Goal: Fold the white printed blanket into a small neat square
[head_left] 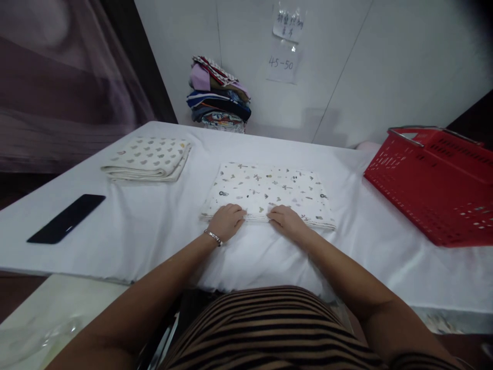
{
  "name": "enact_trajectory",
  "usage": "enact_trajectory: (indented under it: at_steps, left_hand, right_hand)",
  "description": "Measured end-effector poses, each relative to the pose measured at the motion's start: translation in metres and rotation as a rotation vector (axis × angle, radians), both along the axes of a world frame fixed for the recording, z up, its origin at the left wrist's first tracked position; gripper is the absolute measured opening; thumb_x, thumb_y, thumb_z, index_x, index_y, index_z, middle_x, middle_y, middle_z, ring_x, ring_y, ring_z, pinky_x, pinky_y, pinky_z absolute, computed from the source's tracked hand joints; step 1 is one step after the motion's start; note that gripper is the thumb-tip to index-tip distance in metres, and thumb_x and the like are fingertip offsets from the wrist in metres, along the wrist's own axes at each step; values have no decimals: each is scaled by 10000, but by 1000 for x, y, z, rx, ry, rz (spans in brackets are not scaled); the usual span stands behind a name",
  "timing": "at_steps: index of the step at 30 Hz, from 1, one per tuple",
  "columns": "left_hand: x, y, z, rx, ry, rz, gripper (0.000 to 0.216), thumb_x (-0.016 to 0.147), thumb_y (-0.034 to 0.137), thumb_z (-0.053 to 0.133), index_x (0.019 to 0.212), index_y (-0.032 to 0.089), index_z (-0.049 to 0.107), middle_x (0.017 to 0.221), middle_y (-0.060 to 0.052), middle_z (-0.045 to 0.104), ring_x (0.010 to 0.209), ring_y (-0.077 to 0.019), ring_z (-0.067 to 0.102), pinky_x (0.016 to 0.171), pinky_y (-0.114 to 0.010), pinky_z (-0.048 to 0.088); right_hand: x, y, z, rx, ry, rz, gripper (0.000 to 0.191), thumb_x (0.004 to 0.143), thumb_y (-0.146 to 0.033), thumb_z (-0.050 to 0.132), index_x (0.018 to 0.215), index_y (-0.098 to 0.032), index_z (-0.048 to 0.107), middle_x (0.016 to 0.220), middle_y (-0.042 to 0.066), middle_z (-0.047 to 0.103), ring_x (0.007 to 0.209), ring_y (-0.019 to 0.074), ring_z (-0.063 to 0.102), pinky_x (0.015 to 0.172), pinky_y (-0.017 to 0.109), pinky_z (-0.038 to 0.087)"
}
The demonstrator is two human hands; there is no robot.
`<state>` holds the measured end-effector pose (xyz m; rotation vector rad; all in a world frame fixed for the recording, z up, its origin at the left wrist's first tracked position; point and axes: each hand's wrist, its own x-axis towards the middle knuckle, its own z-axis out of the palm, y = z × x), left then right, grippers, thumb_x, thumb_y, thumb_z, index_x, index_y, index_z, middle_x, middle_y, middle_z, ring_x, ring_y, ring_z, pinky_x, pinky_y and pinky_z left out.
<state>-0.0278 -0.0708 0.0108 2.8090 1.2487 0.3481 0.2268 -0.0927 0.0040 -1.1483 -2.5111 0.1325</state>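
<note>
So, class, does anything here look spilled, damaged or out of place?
Nothing looks spilled or damaged. The clothes pile by the wall looks slightly askew, its edges uneven, and the white tablecloth is wrinkled near the middle folded cloth.

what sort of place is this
Perhaps an indoor workspace for handling fabrics: folded patterned cloths on a white-covered table, a pile of textiles near its far edge, and handwritten notes on the wall.

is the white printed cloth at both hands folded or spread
Folded: the white rectangular printed cloth lies flat, with stacked layers showing along its near edge.
</note>
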Motion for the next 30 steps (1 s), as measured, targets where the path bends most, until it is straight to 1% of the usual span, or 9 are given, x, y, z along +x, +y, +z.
enact_trajectory:
  at_steps: [5, 9, 11, 15, 19, 21, 24, 27, 30]
  left_hand:
    - [-1, 3, -3, 9, -21, -3, 249, 888, 277, 421, 1036, 186, 599, 991, -70, 609, 926, -207, 521, 786, -351, 406]
    - [6, 1, -6, 32, -60, 13, 321, 847, 374, 499, 1100, 190, 567, 1055, -82, 596, 973, -226, 510, 810, -374, 398]
    - [12, 0, -6, 47, -56, 25, 331, 830, 394, 521, 1090, 194, 570, 1056, -83, 594, 978, -232, 505, 809, -380, 393]
    - [21, 0, -4, 69, -27, 51, 232, 854, 328, 489, 1014, 198, 596, 1002, -72, 605, 951, -223, 507, 788, -365, 387]
    - [19, 1, -2, 96, -15, 30, 241, 886, 307, 430, 1021, 193, 595, 978, -71, 611, 936, -217, 511, 777, -361, 387]
    - [17, 2, -1, 103, 6, 21, 238, 887, 281, 426, 1036, 199, 593, 976, -72, 611, 932, -215, 514, 775, -361, 386]
    - [15, 2, -1, 109, 55, -13, 239, 870, 195, 434, 1042, 214, 599, 979, -66, 614, 931, -208, 518, 772, -353, 385]
    - [13, 3, -1, 175, 38, -34, 267, 876, 166, 411, 1056, 219, 601, 986, -64, 618, 932, -208, 518, 770, -352, 386]
    - [12, 5, -3, 250, 10, -17, 282, 878, 165, 396, 1048, 218, 615, 991, -73, 622, 921, -217, 526, 757, -356, 393]
  right_hand:
    - [-2, 2, -4, -44, 123, -61, 209, 879, -205, 465, 1004, -175, 629, 973, 97, 626, 909, 194, 548, 790, 321, 437]
    - [-4, 3, -5, -75, 181, -115, 191, 877, -204, 468, 988, -180, 622, 960, 87, 624, 895, 183, 551, 799, 310, 443]
    - [-4, 3, -6, -86, 190, -133, 185, 878, -210, 469, 985, -188, 618, 962, 82, 623, 897, 181, 550, 803, 310, 442]
    - [-4, 3, -7, -91, 193, -142, 186, 883, -221, 462, 993, -193, 610, 971, 82, 621, 906, 182, 546, 808, 313, 441]
    - [-4, 1, -9, -47, 191, -125, 195, 888, -217, 453, 1003, -183, 606, 986, 91, 617, 923, 189, 539, 815, 320, 436]
    - [-5, 0, -11, -22, 160, -131, 200, 894, -219, 445, 999, -181, 611, 988, 99, 616, 926, 197, 534, 810, 330, 430]
    - [-7, -1, -14, 11, 67, -126, 211, 901, -227, 438, 995, -176, 620, 988, 113, 614, 921, 212, 526, 788, 344, 417]
    - [-9, -3, -15, 51, 13, -132, 225, 907, -218, 430, 1017, -167, 619, 1006, 117, 615, 920, 212, 515, 775, 338, 398]
    - [-12, -3, -15, 86, -29, -153, 236, 916, -211, 417, 1031, -172, 619, 1027, 103, 618, 922, 206, 502, 768, 326, 379]
